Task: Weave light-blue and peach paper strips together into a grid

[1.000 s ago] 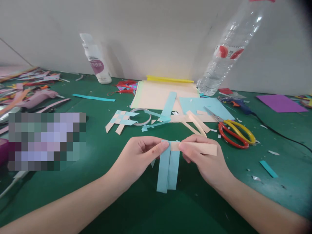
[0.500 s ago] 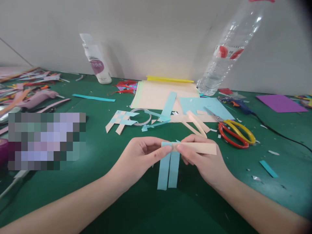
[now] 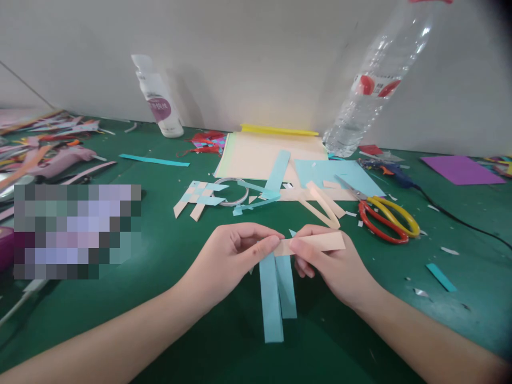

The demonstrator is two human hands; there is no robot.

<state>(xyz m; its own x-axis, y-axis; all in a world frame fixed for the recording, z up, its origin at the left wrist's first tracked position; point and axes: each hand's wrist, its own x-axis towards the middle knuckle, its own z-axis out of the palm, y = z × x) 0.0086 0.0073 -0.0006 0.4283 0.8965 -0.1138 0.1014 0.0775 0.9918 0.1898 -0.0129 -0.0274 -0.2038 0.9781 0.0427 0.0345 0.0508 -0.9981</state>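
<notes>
Between my hands, above the green table, are paper strips laid across one another. My left hand (image 3: 244,250) pinches the upper end of the blue paper strips (image 3: 272,304), which hang down side by side, their lower ends apart. My right hand (image 3: 328,256) grips a cream paper strip (image 3: 324,242) between thumb and fingers; it crosses over the blue ones and points right, tilted slightly up. A small blue tip shows above my right thumb. How the strips interlock behind my fingers is hidden. Just beyond lies a woven blue-and-cream paper piece (image 3: 200,193) with loose ends.
Red-and-yellow scissors (image 3: 384,226) lie at the right, near a blue glue gun (image 3: 396,175) with a black cord. Behind are paper sheets (image 3: 256,154), a tape roll (image 3: 245,198), a large clear bottle (image 3: 372,90) and a white bottle (image 3: 158,104). Scraps and a pink glue gun (image 3: 68,160) fill the left.
One blue strip now reaches lower than before, and its top no longer shows above the cream strip. The cream strip has shifted slightly left and tilted up at its right end.
</notes>
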